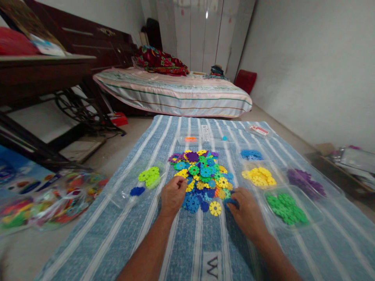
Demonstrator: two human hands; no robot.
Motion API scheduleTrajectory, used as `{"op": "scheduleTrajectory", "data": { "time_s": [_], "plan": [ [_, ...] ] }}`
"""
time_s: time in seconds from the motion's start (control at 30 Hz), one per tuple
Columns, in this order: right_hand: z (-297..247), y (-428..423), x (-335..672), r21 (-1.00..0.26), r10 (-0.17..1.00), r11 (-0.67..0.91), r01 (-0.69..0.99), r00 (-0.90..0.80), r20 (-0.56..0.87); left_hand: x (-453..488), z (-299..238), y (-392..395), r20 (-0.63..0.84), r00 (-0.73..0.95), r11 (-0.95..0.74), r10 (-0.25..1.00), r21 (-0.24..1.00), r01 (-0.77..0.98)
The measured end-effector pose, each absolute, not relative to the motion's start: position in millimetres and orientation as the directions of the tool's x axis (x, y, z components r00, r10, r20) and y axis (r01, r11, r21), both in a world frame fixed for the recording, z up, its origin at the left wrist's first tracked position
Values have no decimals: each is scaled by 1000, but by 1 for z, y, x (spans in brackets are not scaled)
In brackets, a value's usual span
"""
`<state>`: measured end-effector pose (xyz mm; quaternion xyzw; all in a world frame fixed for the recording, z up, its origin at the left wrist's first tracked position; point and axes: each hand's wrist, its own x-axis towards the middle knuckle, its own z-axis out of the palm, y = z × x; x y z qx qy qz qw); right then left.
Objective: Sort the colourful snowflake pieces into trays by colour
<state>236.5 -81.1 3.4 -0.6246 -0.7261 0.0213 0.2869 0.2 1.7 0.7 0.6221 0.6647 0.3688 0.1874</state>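
Observation:
A heap of mixed plastic snowflake discs [202, 171] in yellow, blue, green and purple lies in the middle of a blue striped cloth [187, 242]. My left hand [172, 195] rests at the heap's near left edge with its fingers curled; what they pinch is hidden. My right hand [246, 212] is at the heap's near right edge, fingers closed on a blue disc [230, 202]. A single yellow disc [215, 208] lies between the two hands.
Sorted piles sit in clear trays: lime green [149, 176], dark blue [137, 191], light blue [251, 155], yellow [259, 177], purple [304, 182], green [287, 209]. A bag of discs [58, 199] lies on the left. A mattress [175, 91] and a dark table [38, 74] stand beyond.

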Motion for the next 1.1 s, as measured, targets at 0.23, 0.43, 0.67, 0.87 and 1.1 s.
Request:
{"op": "scheduleTrajectory", "data": {
  "time_s": [0.23,0.43,0.67,0.87,1.1],
  "plan": [
    [47,-51,245,-396,928,280,875,-142,344,1,5,0,211,-155,-36,965,694,719],
    [74,-15,275,-225,647,65,972,130,751,1,7,0,216,-158,-35,964,688,725],
    [31,-51,249,-202,911,118,972,-25,412,1,5,0,227,-156,-56,961,716,696],
    [17,-69,233,-130,970,46,991,-13,242,0,0,3,214,-152,-50,965,718,694],
    [14,-74,233,-91,981,22,996,-4,194,2,6,0,213,-159,-38,964,702,711]
  ]
}}
